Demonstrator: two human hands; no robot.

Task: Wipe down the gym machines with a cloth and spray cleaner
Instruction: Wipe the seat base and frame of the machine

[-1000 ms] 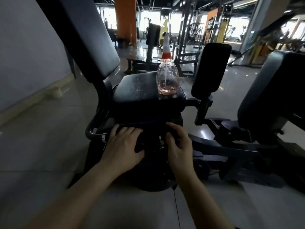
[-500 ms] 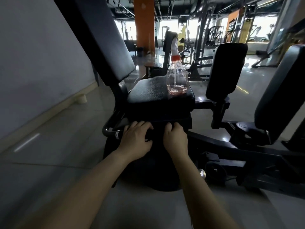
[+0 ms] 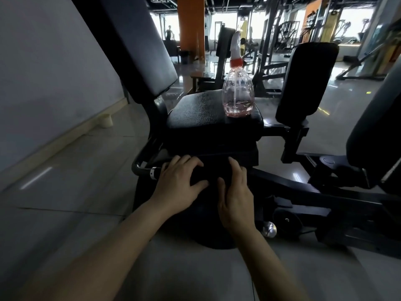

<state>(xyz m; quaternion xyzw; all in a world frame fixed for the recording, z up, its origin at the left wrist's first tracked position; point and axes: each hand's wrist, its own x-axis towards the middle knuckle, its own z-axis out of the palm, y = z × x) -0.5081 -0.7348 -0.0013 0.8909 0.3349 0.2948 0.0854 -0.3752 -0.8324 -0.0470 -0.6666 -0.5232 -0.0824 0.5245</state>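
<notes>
Right hand (image 3: pixel 236 196) has flattened onto the dark cloth (image 3: pixel 209 174) below the seat (image 3: pixel 195 114); left hand (image 3: pixel 180 181) grips it. I reckon I'm mid-wipe; bottle (image 3: pixel 238 92) stands on the seat. Next wants a firm sideways rub

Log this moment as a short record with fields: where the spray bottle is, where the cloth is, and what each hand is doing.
place: gym, black machine with seat pad and backrest
spray bottle: upright on the seat pad's front right corner, a little pink liquid at the bottom, untouched
cloth: dark, against the machine's front below the seat pad; edges hard to make out
left hand: grips the cloth, fingers over, thumb under
right hand: fingers straight, pressed flat beside the left hand
</notes>
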